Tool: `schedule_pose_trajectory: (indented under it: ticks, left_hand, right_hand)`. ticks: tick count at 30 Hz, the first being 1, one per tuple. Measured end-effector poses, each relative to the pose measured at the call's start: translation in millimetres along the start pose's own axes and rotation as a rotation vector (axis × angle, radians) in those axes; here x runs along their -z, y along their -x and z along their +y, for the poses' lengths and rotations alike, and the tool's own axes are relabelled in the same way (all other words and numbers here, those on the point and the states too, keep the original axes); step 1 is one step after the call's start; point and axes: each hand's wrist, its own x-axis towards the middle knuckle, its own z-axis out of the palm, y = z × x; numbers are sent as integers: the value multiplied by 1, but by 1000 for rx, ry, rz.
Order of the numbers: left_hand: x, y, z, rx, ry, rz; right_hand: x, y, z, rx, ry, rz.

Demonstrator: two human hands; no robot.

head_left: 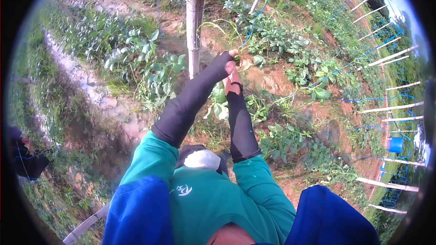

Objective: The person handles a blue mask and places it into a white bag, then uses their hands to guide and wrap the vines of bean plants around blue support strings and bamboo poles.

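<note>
My left hand, in a dark arm sleeve, reaches forward with its fingers closed at a thin green vine. The vine arches up from the fingertips and bends over toward a bamboo post. Just below, my right hand is closed close against the left one, a dark band around its wrist. What lies in the right fingers is hidden. A blue string slants down to the spot where both hands meet. Pale leaves hang beside the right wrist.
Leafy plants grow in rows on muddy ground, with a wet furrow on the left. Several stakes with blue strings line the right side, near a blue bucket. Another person is at the far left edge. A white bundle is at my waist.
</note>
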Motion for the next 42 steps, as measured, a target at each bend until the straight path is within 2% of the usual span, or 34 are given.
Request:
schedule_pose_trajectory:
  ticks: [1, 2, 3, 4, 5, 7, 9, 10, 11, 12, 13, 14, 15, 16, 17, 19, 20, 21, 23, 25, 27, 28, 29, 30, 31, 32, 33, 34, 35, 36, 37, 39, 41, 42]
  left_hand:
    - [-37, -5, -2, -64, 8, 200]
    - [-49, -8, -6, 60, -283, 274]
    - [-75, 10, 15, 26, -1008, 89]
    - [-82, 8, 3, -269, -1622, -92]
    - [-99, 18, 7, -303, -1721, -161]
    - [-111, 34, 18, -596, -1637, -164]
    - [-103, 44, 46, -835, -1199, 69]
    - [-83, 41, 50, -797, -1163, 298]
    - [-55, 34, 49, -748, -1115, 526]
    - [-14, 22, 36, -598, -994, 574]
    - [22, 5, 16, -451, -869, 623]
    - [42, -11, -1, -456, -869, 627]
    - [59, -24, -15, -203, -740, 548]
    - [61, -26, -13, 43, -605, 463]
    - [61, -26, -12, 34, -604, 469]
    - [30, -11, 5, 245, -460, 48]
    - [19, -8, 11, 239, -457, 50]
    - [8, -5, 15, 154, -320, 126]
    - [-5, -7, 13, 71, -181, 198]
    - [-11, -12, 11, -187, 9, 563]
    - [-6, -17, 16, -370, 247, 688]
    - [-2, -15, 23, -429, -1, 640]
    - [0, -12, 31, -482, -245, 587]
    - [-4, -14, 39, -479, -244, 584]
    - [-11, -17, 50, -445, -480, 510]
    - [-19, -18, 60, -407, -715, 431]
    - [-34, -14, 77, -412, -717, 435]
    - [-53, -6, 97, -412, -1156, 453]
    - [-63, -2, 106, -392, -1593, 459]
    - [-58, -9, 106, -523, -1642, 375]
    - [-61, -8, 107, -522, -1640, 379]
    - [-70, -12, 112, -495, -1745, 405]
    - [-77, -20, 111, -535, -1712, 379]
    - [-86, -18, 109, -526, -1578, 430]
  right_hand:
    - [-3, 1, -2, 5, -21, 43]
    - [-6, 2, -5, -44, -101, 71]
    - [-7, 4, -7, -94, -196, 105]
    - [-7, 5, -7, -185, -311, 131]
    - [-6, 5, -7, -278, -438, 163]
    - [2, 1, -1, -474, -648, 213]
    - [10, -7, 2, -628, -735, 213]
    - [11, -14, 3, -655, -707, 177]
    - [14, -19, -2, -634, -644, 126]
    - [15, -19, -22, -490, -466, 24]
    - [16, -21, -22, -488, -465, 23]
    - [17, -27, -20, -599, -370, -67]
    - [18, -34, -18, -706, -274, -157]
    - [23, -40, -15, -710, -201, -333]
    - [25, -45, -11, -702, -200, -341]
    - [26, -53, 1, -789, -308, -537]
    - [25, -56, -21, -822, -335, -503]
    - [27, -58, -19, -822, -330, -506]
    - [35, -64, -16, -837, -264, -623]
    - [34, -61, -14, -861, -322, -567]
    - [37, -59, -12, -790, -359, -550]
    - [35, -61, -13, -872, -250, -449]
    - [35, -61, -9, -877, -247, -443]
    - [34, -61, -4, -734, -179, -422]
    - [33, -61, -5, -588, -113, -402]
    - [34, -61, -7, -586, -113, -403]
    - [36, -61, -20, -289, 170, -160]
    - [39, -62, -42, 15, 440, 84]
    - [45, -71, -102, -131, 419, 97]
    - [45, -77, -115, -80, 311, 92]
    - [43, -85, -122, -30, 205, 88]
    - [35, -98, -134, -7, 230, 47]
    - [27, -117, -104, -50, 223, 82]
    - [26, -123, -102, -73, -17, 64]
